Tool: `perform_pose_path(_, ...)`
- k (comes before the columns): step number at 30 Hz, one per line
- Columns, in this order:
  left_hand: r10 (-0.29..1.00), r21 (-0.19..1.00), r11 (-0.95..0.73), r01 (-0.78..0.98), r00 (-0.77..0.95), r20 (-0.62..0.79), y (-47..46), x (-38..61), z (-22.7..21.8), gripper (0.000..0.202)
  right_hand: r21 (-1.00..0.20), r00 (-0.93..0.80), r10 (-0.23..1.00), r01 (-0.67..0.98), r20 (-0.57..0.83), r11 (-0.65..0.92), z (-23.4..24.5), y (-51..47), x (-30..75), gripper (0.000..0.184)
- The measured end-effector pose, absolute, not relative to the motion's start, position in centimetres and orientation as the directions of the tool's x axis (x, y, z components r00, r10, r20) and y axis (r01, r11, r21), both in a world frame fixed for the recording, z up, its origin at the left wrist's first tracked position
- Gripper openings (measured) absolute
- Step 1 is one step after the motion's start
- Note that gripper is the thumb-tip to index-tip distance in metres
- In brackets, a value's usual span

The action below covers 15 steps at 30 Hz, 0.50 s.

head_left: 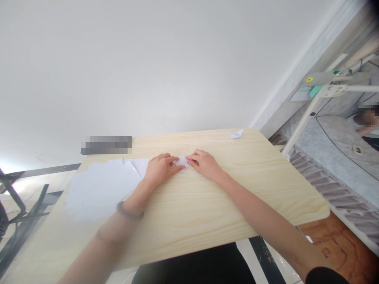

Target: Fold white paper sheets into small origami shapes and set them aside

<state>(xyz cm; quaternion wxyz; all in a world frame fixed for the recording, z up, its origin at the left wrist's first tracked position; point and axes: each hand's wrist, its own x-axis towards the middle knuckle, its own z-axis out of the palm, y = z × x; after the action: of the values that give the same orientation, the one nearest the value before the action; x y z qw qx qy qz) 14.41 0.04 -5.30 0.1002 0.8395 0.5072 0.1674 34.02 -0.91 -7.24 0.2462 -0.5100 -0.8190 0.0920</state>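
A small folded piece of white paper [182, 161] lies on the wooden table between my two hands. My left hand [162, 169] grips its left edge, thumb near the lower side and fingers along the upper side. From the right, my right hand [204, 162] pinches the other edge between thumb and fingers. Parts of the paper are hidden under the fingertips. Beside my left forearm spreads a pile of white paper sheets [100, 185]. A folded white paper shape [237, 134] rests near the far right corner of the table.
The light wooden table [266, 185] stands against a white wall [166, 71]. A blurred-out dark object [106, 145] sits at its far left edge. To the right are a white metal frame [304, 122], a grey sofa [334, 122] and a person [368, 122].
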Motion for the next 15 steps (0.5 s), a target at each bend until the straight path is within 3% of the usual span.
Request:
perform_pose_path(10,0.887,0.356,-0.457,0.815,0.445,0.12,0.07,14.83,-5.35,0.033,-0.39,-0.34,0.895,0.812,0.289,0.435,-7.24,-0.9,33.9,0.024)
perform_pose_path(15,0.913,0.333,-0.407,0.85,0.392,0.116,-0.05,14.9,-5.2,0.039,-0.351,-0.364,0.888,0.822,0.28,0.448,-7.14,-0.97,33.91,0.03)
